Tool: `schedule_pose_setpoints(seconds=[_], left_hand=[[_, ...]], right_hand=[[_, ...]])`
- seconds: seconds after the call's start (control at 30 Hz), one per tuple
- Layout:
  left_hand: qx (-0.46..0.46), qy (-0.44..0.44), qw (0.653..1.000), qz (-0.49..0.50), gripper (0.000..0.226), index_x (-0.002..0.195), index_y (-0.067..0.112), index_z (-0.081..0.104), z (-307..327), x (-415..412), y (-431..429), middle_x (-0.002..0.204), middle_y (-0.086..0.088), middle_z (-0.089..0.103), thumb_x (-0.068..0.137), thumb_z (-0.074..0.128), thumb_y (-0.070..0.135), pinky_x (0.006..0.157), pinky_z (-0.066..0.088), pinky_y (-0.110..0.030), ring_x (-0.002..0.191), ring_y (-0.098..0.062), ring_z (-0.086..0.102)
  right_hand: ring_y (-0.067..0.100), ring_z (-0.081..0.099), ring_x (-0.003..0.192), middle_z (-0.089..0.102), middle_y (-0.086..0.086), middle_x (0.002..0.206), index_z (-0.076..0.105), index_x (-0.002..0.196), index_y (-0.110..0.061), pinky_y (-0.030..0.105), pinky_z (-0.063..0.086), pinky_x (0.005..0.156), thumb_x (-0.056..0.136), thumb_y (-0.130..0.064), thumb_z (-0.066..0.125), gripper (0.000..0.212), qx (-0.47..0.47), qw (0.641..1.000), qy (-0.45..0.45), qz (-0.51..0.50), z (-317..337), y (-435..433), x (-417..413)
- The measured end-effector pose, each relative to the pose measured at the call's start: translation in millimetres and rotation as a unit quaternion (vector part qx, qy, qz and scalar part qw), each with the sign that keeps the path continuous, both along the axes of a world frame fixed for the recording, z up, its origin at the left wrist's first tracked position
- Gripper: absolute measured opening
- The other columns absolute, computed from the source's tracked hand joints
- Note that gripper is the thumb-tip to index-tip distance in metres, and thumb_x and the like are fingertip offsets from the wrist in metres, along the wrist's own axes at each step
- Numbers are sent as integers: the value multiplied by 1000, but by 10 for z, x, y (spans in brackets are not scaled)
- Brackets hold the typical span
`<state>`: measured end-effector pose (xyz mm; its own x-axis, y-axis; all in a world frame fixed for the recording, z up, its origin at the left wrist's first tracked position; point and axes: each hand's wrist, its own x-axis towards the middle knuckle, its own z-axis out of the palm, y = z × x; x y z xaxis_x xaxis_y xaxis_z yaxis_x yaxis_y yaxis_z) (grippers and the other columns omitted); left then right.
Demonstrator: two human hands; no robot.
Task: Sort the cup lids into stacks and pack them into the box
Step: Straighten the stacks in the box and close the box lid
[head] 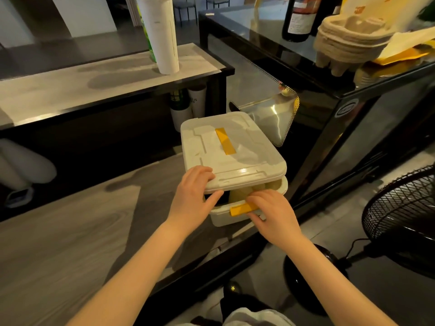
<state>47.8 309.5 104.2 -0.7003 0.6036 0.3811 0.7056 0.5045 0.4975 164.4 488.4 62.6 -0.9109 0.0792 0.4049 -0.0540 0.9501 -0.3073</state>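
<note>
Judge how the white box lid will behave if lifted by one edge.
Probably stiff: the lid lies flat though only the left hand pinches its near corner; the right hand grips the yellow latch. Likely light too. Glossy plastic may slip.

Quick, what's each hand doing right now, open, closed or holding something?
Left hand: closed on the near edge of the lid, thumb under it.
Right hand: pinching the yellow latch on the box front.
</note>
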Motion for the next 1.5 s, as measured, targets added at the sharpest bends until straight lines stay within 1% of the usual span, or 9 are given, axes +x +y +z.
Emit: schedule_pose_setpoints(seconds=[0.2,0.3,0.43,0.5,0.7,0.8,0.93,1.3,1.5], left_hand=[[-18,36,999,-15,43,99,2,64,-247,150,-16,110,-13,63,80,53,39,97,37,-35,113,-18,43],[-31,42,999,-14,43,100,4,64,-325,195,-5,110,-12,63,81,52,40,95,40,-37,113,-19,44],[-66,48,997,-14,38,100,9,61,-406,218,11,110,-9,63,80,52,40,94,43,-53,111,-19,44],[-82,41,995,-25,37,99,11,60,-424,208,5,111,-9,62,80,52,41,93,45,-57,111,-20,44],[-147,40,987,-42,32,97,11,65,-415,139,-20,128,-12,59,78,67,37,102,30,-59,127,-38,46],[-169,67,982,-44,33,93,12,67,-398,115,-3,123,-13,63,69,79,32,94,38,-61,118,-40,55],[-188,64,980,-13,37,94,13,69,-342,83,139,120,-11,65,68,78,36,91,45,-54,113,-34,60],[-226,38,973,15,52,132,21,47,-199,-33,479,154,0,26,88,47,50,113,17,-38,142,-21,20],[-292,50,954,43,79,136,15,34,-202,24,631,152,-8,20,79,51,66,115,4,-50,144,-30,7]], right_hand=[[22,66,86,70,4,88,72,83,-6,36,53,77,80,-14,66,10,-48,986,152,-42,-158,3,171],[25,58,80,64,6,83,67,84,-5,33,47,70,84,-19,59,17,-80,975,179,-105,-104,22,205],[30,43,122,52,16,127,58,122,-14,42,38,100,87,-40,50,44,-72,980,82,-165,-77,75,109],[29,36,133,49,13,136,59,123,-16,45,30,110,89,-47,42,49,-116,980,29,-157,-69,100,49],[24,27,139,50,6,133,64,109,-15,36,20,114,87,-41,60,34,-165,979,-5,-123,-76,182,-45],[16,20,138,50,10,136,65,111,-14,32,15,113,86,-30,64,30,-163,982,1,-96,-108,251,-71],[35,34,137,53,15,134,65,112,-14,50,27,113,89,-33,58,31,-129,986,-10,-101,-148,394,-199],[26,19,144,43,12,145,61,124,-14,35,17,114,93,-23,57,33,-160,980,-65,-104,51,712,-585],[26,8,146,21,7,156,34,145,-23,46,18,117,69,-53,74,91,-34,984,-169,-34,108,810,-450]])
